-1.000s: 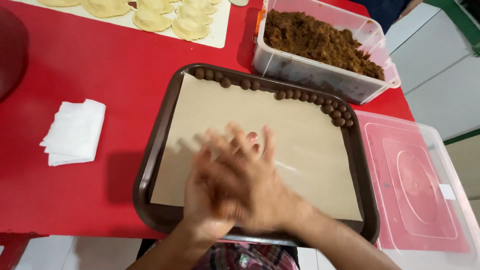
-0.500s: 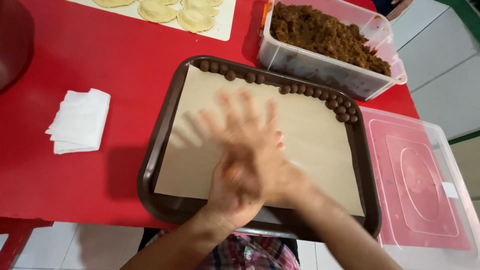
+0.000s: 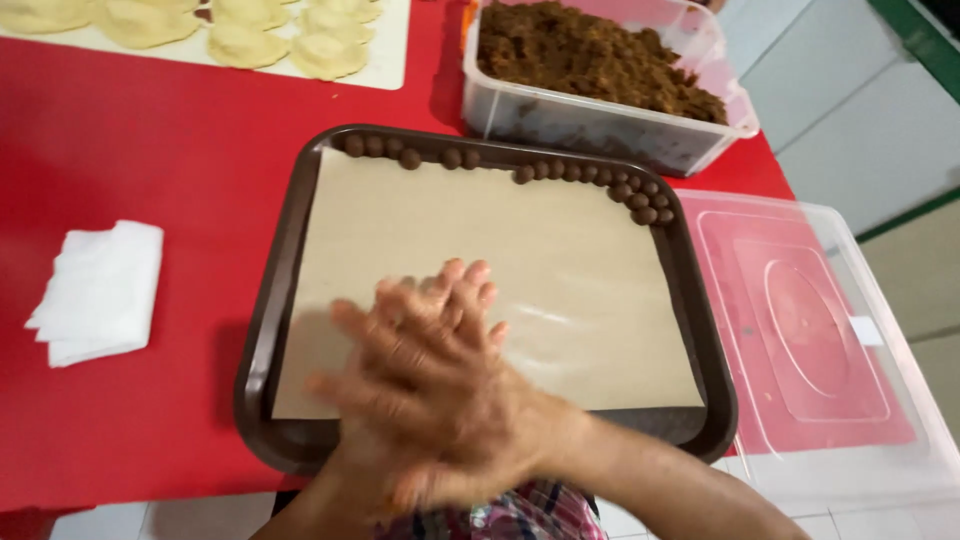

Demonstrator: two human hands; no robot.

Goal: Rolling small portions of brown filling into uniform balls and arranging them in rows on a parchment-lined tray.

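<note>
The hands press palm to palm over the near edge of the tray (image 3: 262, 350), the right hand (image 3: 455, 400) lying on top with fingers straight and a little fanned, the left hand (image 3: 370, 395) under it with fingers pointing left; both are blurred, and whether anything lies between the palms cannot be told. The tray is dark brown plastic, rectangular with rounded corners and a raised rim, and a sheet of tan paper (image 3: 520, 260), smooth and matte, covers nearly all of its floor. Small dark brown balls (image 3: 560, 172), round and dull, sit in a row along the far rim and bunch into a cluster at the far right corner. Just beyond the tray stands a clear plastic tub (image 3: 600, 125) heaped with a crumbly brown filling (image 3: 590, 50). Right of the tray, touching or nearly touching it, a clear lid (image 3: 850, 350) lies flat, with an oval moulded in its middle. At the far left a pale board (image 3: 385, 60) carries soft, cream dough pieces (image 3: 325, 55) with crimped edges. A folded white napkin (image 3: 100, 290) lies well left of the tray. All rest on a glossy red table (image 3: 150, 170); off its right edge show pale floor tiles (image 3: 860, 110).
</note>
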